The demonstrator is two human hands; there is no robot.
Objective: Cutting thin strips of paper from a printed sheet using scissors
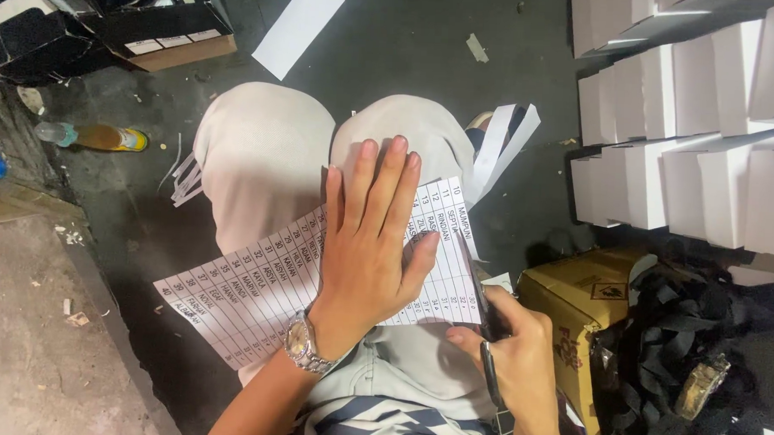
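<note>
The left hand [371, 243] lies flat, fingers spread, pinning a printed table sheet [256, 294] across the lap. At 4 o'clock the right hand [519, 368] closes its fingers on scissors [490, 367] at the sheet's edge. Cut paper strips [503, 144] lie on the floor at 1 o'clock; most of the sheet looks uncut.

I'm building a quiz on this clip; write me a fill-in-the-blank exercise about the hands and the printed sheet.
1. The left hand lies flat on the white printed table sheet, which rests on the person's ____.
2. The right hand grips dark-handled ____ at the sheet's edge.
3. The left wrist wears a silver metal ____.
4. Stacked white boxes stand to the ____ of the frame.

Missing words: lap; scissors; watch; right
</note>
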